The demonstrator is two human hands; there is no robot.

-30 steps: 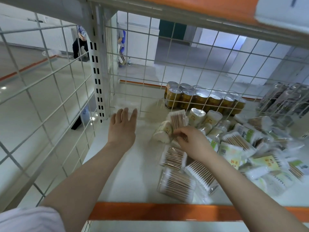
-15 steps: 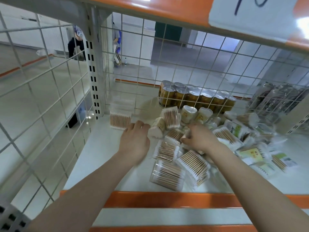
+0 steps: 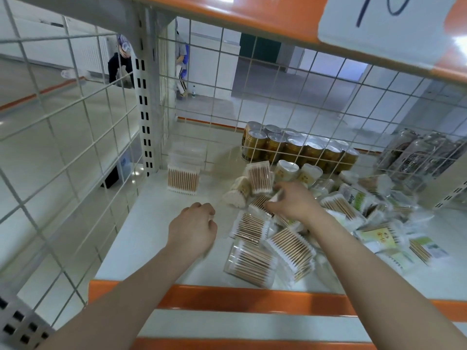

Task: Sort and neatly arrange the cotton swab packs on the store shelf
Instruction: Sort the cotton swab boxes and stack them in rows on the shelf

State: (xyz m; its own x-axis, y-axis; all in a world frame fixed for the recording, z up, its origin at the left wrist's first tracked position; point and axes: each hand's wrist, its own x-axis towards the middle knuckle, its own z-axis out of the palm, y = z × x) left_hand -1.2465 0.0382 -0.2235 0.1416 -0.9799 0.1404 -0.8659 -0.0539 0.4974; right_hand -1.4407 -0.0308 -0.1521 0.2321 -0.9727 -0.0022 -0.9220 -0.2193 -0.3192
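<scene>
White shelf, clear box of swabs, jumbled packs

bright, overhead glare, bowed edges, slight blur
</scene>
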